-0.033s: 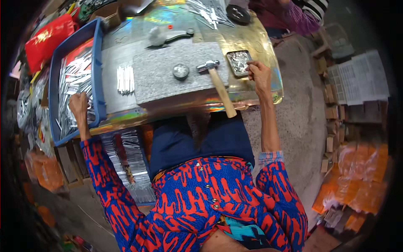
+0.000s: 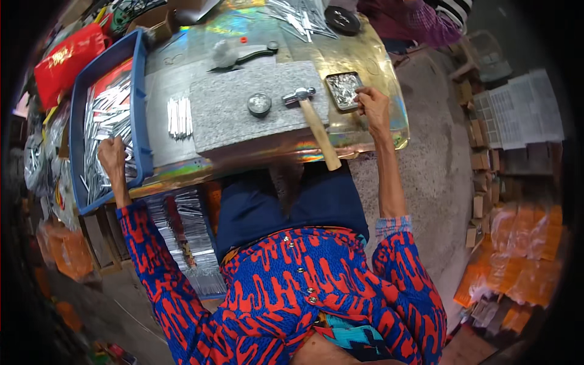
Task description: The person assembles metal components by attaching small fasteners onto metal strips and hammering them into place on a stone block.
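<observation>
My left hand is over the blue plastic bin, its fingers curled closed above loose thin metal strips; whatever they hold is hidden. On the right, my right hand has its fingers pinched together at the edge of a small dark tray of tiny shiny metal parts; anything in the pinch is too small to name. Between my hands lies a grey stone block. It bears a round metal piece and a hammer, whose wooden handle juts over the near edge.
A neat row of metal strips lies left of the block. Beyond it are a black-handled tool, more strips and a round black dish. Another person's sleeve shows at far right. A red bag stands beside the bin.
The tabletop view has shifted very slightly left. My left hand sits a little lower in the picture over the bin; my right hand stays at the small tray.
</observation>
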The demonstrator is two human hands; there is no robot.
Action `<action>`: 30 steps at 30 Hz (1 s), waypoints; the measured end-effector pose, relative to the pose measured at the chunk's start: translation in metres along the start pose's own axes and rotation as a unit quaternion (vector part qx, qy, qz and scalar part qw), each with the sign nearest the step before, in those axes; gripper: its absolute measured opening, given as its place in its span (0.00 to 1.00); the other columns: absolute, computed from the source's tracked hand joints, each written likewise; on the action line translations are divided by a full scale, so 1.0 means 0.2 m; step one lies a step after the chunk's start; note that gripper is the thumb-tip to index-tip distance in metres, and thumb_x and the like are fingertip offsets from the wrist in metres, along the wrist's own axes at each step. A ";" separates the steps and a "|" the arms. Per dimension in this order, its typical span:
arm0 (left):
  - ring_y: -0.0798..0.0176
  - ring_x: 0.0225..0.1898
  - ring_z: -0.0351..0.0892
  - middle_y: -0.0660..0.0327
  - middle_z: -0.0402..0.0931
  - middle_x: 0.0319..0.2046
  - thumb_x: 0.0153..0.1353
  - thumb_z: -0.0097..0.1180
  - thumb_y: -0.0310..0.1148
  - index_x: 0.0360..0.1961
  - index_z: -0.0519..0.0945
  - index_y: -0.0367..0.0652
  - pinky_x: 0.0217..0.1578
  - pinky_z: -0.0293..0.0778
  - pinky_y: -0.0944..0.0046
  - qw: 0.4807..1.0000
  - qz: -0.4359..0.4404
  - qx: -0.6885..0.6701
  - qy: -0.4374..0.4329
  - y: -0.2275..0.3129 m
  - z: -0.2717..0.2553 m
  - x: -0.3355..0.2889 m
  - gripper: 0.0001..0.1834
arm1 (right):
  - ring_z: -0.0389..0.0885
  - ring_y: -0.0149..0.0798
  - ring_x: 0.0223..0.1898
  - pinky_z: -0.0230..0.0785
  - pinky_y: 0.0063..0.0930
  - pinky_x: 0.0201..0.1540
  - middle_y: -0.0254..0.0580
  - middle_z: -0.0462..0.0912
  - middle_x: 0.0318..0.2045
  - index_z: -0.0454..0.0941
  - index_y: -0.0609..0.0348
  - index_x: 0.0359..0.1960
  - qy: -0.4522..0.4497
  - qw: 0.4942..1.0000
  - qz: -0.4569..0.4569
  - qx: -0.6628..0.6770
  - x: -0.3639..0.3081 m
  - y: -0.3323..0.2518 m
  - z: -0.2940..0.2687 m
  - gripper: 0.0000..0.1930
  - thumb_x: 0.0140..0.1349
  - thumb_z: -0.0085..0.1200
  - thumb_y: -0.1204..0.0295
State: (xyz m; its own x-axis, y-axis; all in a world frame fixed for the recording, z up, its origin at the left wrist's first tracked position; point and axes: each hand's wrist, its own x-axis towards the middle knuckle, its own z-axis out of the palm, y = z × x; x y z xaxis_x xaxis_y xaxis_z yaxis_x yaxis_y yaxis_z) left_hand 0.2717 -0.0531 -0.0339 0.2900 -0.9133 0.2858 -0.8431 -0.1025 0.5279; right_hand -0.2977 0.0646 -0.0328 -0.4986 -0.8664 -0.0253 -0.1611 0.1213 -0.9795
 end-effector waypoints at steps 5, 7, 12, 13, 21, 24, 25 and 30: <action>0.69 0.16 0.73 0.54 0.75 0.21 0.57 0.51 0.36 0.29 0.72 0.28 0.16 0.70 0.72 0.979 -0.043 -0.189 0.057 0.18 -0.12 -0.09 0.16 | 0.75 0.36 0.23 0.68 0.27 0.28 0.46 0.78 0.22 0.76 0.67 0.30 -0.002 0.983 -0.073 -0.170 0.16 0.17 -0.02 0.10 0.50 0.46 0.73; 0.70 0.17 0.73 0.54 0.75 0.22 0.57 0.52 0.35 0.30 0.72 0.29 0.16 0.71 0.73 0.958 -0.038 -0.279 0.060 0.21 -0.13 -0.11 0.15 | 0.79 0.44 0.28 0.69 0.33 0.34 0.50 0.79 0.24 0.77 0.62 0.29 0.006 0.961 -0.141 -0.239 0.20 0.21 -0.01 0.10 0.48 0.47 0.70; 0.68 0.21 0.77 0.55 0.75 0.23 0.58 0.53 0.33 0.31 0.73 0.34 0.20 0.73 0.73 0.876 -0.047 -0.478 0.044 0.36 -0.22 -0.26 0.11 | 0.77 0.53 0.30 0.68 0.40 0.35 0.53 0.78 0.24 0.76 0.62 0.26 0.020 0.942 -0.139 -0.304 0.18 0.16 0.07 0.10 0.48 0.45 0.70; 0.67 0.21 0.77 0.56 0.75 0.23 0.57 0.54 0.32 0.31 0.73 0.35 0.21 0.74 0.73 0.863 -0.053 -0.502 0.026 0.39 -0.20 -0.29 0.10 | 0.77 0.54 0.30 0.68 0.42 0.34 0.55 0.78 0.24 0.75 0.63 0.26 0.034 0.928 -0.143 -0.341 0.18 0.16 0.06 0.10 0.48 0.45 0.70; 0.67 0.21 0.77 0.58 0.75 0.24 0.57 0.54 0.31 0.33 0.72 0.36 0.21 0.74 0.72 0.768 -0.093 -0.624 -0.111 0.74 -0.18 -0.58 0.08 | 0.76 0.58 0.29 0.67 0.47 0.33 0.58 0.77 0.23 0.73 0.64 0.24 0.054 0.875 -0.215 -0.431 0.22 0.22 0.10 0.08 0.49 0.45 0.71; 0.67 0.21 0.76 0.57 0.75 0.25 0.58 0.52 0.30 0.34 0.71 0.36 0.21 0.74 0.72 0.729 -0.096 -0.655 -0.173 0.84 -0.14 -0.68 0.08 | 0.75 0.59 0.27 0.66 0.49 0.32 0.58 0.76 0.22 0.73 0.64 0.24 0.071 0.856 -0.268 -0.436 0.22 0.22 0.11 0.08 0.49 0.45 0.71; 0.67 0.22 0.76 0.57 0.74 0.24 0.59 0.51 0.30 0.34 0.71 0.36 0.21 0.74 0.72 0.708 -0.097 -0.667 -0.212 0.88 -0.13 -0.71 0.07 | 0.74 0.60 0.27 0.66 0.49 0.32 0.59 0.76 0.23 0.72 0.64 0.25 0.060 0.847 -0.253 -0.465 0.21 0.21 0.13 0.08 0.49 0.45 0.71; 0.64 0.22 0.77 0.54 0.75 0.25 0.59 0.50 0.30 0.36 0.70 0.36 0.21 0.76 0.70 0.644 -0.128 -0.692 -0.299 1.01 -0.04 -0.81 0.08 | 0.75 0.60 0.25 0.68 0.48 0.31 0.61 0.74 0.22 0.70 0.67 0.24 0.014 0.832 -0.270 -0.484 0.23 0.17 0.10 0.09 0.50 0.43 0.72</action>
State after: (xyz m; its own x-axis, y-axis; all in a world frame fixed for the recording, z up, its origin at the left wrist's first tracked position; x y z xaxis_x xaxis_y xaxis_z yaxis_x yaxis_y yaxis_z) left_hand 0.0575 0.0766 0.0337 -0.2358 -0.9674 -0.0927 0.5299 -0.2079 0.8222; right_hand -0.3095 0.0197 -0.0715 -0.1491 -0.9113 0.3837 -0.9721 0.0641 -0.2255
